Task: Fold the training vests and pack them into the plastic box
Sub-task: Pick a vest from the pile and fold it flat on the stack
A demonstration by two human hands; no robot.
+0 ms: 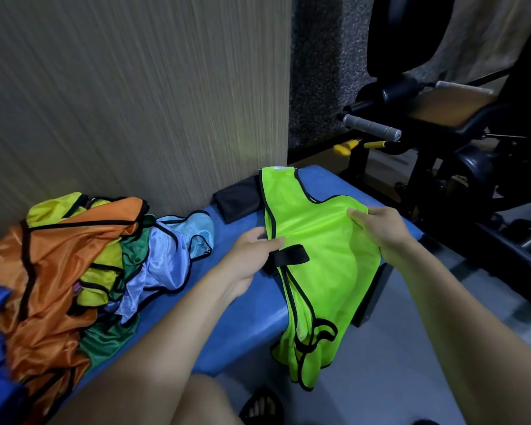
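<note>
From the head camera, the neon vest [316,237] lies between the hands, spread over the blue bench [196,320], its lower end hanging off. Thin, limp mesh probably slides easily; the bound edges look best to grasp. The left hand [252,256] and right hand [377,225], both arms outstretched, pinch opposite side edges.

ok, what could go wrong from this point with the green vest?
The neon green vest hangs partly off the blue bench edge; if the left hand or right hand lets go, it may slide to the floor. Its black strap could bunch in the fold. No plastic box is in view.
</note>
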